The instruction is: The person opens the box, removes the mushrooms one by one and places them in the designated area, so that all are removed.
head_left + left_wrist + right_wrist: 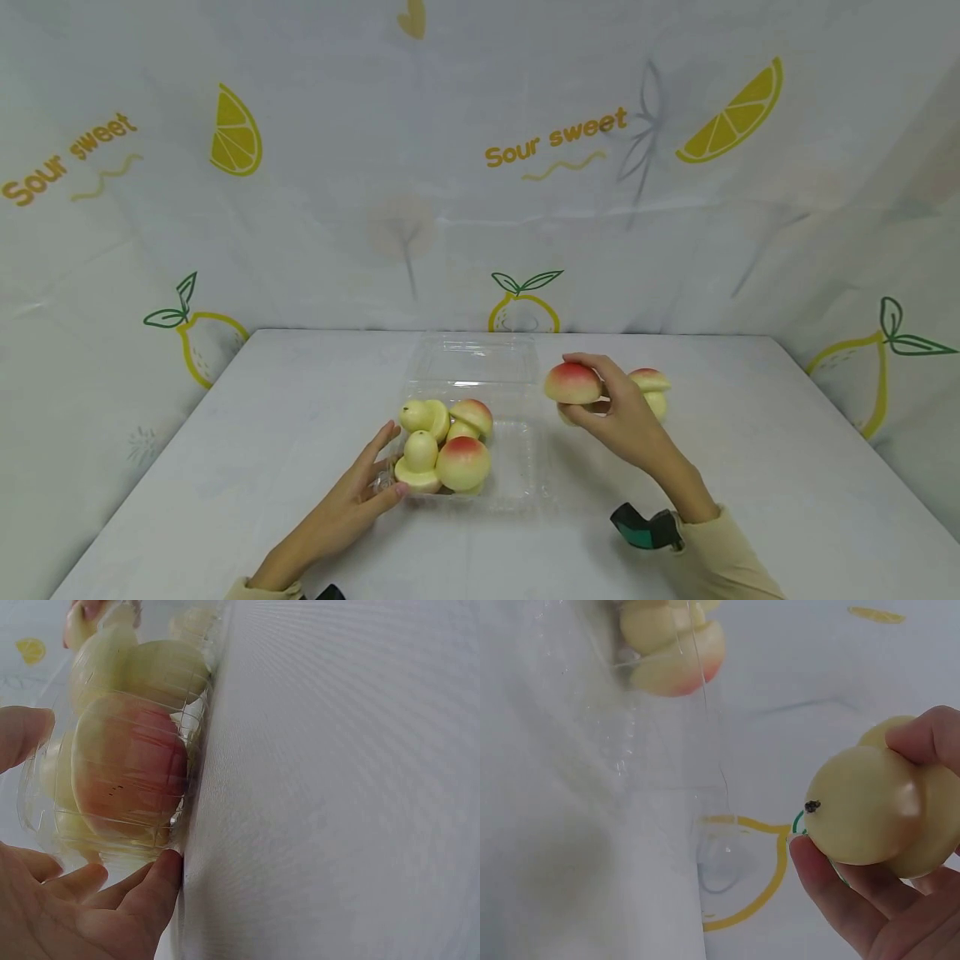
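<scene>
My right hand (626,412) grips a toy mushroom (573,383) with a red-to-yellow cap, holding it to the right of a clear plastic box (517,479). In the right wrist view, the pale, rounded end of this mushroom (862,806) shows a small dark spot, between thumb and fingers. Several more mushrooms (462,463) lie in the left part of the box, some with pale stems up. My left hand (348,504) rests against the box's left side, fingers spread; in the left wrist view its fingertips (161,877) touch the box low down by the table.
Behind my right hand, another mushroom (651,385) sits on the table, partly hidden. The box's transparent lid (472,360) lies folded back toward the far edge. A white cloth printed with lemons (525,312) hangs behind the white table (247,467).
</scene>
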{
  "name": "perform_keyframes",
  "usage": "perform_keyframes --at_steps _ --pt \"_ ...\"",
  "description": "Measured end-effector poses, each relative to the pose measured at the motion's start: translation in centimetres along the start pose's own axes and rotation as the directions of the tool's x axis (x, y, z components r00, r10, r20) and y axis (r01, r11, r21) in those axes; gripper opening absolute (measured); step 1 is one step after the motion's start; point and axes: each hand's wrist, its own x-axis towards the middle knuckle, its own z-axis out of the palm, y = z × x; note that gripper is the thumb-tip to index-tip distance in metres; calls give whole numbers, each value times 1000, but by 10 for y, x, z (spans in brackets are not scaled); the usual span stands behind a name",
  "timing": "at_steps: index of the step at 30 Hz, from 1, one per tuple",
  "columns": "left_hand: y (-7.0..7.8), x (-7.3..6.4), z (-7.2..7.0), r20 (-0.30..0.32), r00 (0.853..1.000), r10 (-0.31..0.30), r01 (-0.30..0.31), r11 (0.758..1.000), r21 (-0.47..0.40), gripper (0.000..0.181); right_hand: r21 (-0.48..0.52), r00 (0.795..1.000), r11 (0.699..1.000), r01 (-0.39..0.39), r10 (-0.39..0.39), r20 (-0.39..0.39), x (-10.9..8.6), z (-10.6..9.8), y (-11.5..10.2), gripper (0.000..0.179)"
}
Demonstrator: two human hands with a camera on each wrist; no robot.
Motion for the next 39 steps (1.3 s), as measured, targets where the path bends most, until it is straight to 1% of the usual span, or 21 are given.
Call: perform_keyframes --at_steps 6,11,15,22,28,32,39 --pt "0 0 0 4 1000 -2 2 1000 -7 82 -78 999 996 -40 39 -16 0 -13 0 53" --pt "0 0 0 4 1000 -5 5 1000 -4 82 -84 995 992 -96 97 6 -1 -23 3 53" --pt "0 0 0 1 1000 -6 6 1000 3 82 -99 992 988 -121 122 7 -1 -30 7 54" --pt "-1 0 0 -4 1000 -4 4 1000 8 82 -147 993 982 -122 120 -23 -2 -44 9 57" --pt "-1 0 0 -6 1000 1 -1 1000 15 81 -183 989 972 -146 142 -37 -4 -55 13 58" --pt "-1 0 0 -6 1000 -1 2 1000 12 81 -185 987 970 -160 156 -36 -5 -64 18 58" --pt "0 0 0 -11 1000 -7 7 1000 16 81 -171 988 974 -149 142 -54 -8 -77 29 60"
